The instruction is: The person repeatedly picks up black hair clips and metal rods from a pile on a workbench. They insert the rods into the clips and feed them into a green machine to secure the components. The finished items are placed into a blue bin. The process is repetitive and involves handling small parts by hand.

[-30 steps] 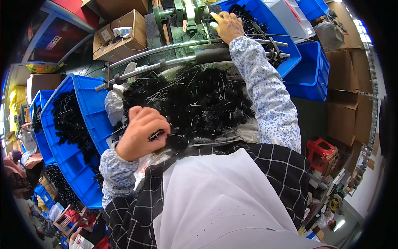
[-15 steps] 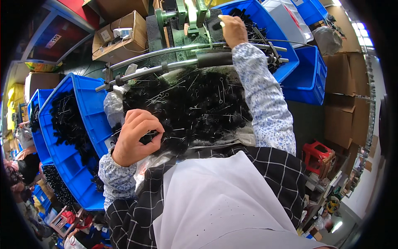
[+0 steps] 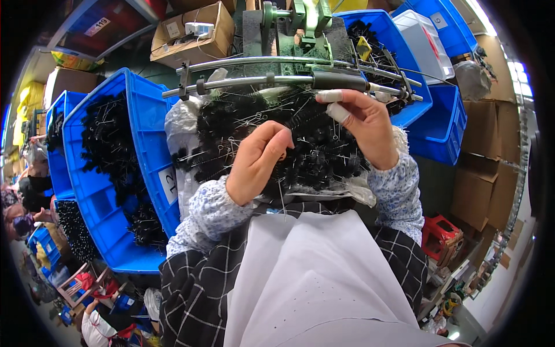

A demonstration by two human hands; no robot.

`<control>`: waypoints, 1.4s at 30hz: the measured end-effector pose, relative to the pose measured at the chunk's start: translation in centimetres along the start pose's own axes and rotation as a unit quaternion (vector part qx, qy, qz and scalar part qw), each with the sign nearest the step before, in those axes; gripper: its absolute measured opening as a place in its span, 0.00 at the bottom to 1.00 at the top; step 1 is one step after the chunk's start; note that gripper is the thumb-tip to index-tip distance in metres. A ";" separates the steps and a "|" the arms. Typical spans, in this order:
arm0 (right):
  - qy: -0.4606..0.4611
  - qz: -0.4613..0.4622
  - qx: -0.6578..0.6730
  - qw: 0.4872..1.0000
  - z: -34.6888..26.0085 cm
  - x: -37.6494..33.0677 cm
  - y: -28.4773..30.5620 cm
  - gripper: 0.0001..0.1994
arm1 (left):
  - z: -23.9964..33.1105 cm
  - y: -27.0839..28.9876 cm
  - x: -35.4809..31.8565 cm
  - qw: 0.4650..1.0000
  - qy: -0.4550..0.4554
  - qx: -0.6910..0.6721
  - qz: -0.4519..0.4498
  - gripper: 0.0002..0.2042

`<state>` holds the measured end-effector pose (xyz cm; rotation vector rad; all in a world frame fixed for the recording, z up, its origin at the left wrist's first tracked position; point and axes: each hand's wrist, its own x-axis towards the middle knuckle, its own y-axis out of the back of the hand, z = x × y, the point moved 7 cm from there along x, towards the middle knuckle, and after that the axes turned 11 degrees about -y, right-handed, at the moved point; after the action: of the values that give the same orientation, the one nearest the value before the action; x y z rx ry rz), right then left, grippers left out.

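Observation:
Over a heap of small black-bristled wire brushes (image 3: 231, 118) on my lap, both my hands face each other. My left hand (image 3: 257, 162) is closed, thumb against curled fingers. A dark bristled length runs from its fingertips toward my right hand (image 3: 373, 127), though it blends into the heap. My right thumb and forefinger, tips wrapped in white tape, are pinched together near its far end; whether they grip it is hard to make out. Below my left hand, a thin wire stem (image 3: 282, 196) hangs over the edge of my white apron (image 3: 306, 254). Several brushes show looped wire ends.
Beyond the heap are metal rails (image 3: 260, 82) and a green-lit machine (image 3: 309, 29). A blue bin (image 3: 153, 139) of brushes stands left; another blue bin (image 3: 413, 81) is at far right, beside an empty-looking blue crate (image 3: 439, 124). A cardboard box (image 3: 196, 34) sits behind.
My right hand has come back from the machine to above the heap. My left hand has moved right and up toward it. The view has shifted slightly.

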<state>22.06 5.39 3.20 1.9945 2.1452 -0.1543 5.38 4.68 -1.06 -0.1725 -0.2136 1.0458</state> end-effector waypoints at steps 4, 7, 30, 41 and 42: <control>-0.020 -0.010 -0.123 0.992 1.0 0.0 -1.0 0.12 | -0.2 1.3 -0.4 0.996 0.002 0.088 0.007 0.05; 0.119 0.012 -0.355 0.927 -0.1 -0.9 -2.7 0.12 | 2.1 1.2 -0.2 0.951 -0.112 0.289 0.010 0.03; 0.071 0.306 -0.613 0.725 7.4 16.2 11.5 0.12 | 1.9 3.2 -3.3 0.945 -0.017 0.325 0.004 0.09; 0.127 0.256 -0.612 0.737 7.6 17.3 11.0 0.15 | 1.7 2.7 -2.7 0.958 -0.011 0.287 0.007 0.07; 0.138 0.261 -0.616 0.730 8.3 17.8 11.3 0.16 | 1.9 2.4 -2.6 0.957 -0.016 0.290 0.002 0.07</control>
<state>32.88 21.82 -8.10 1.5823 1.0116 1.3380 1.59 3.70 -0.06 0.3768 0.0710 1.0747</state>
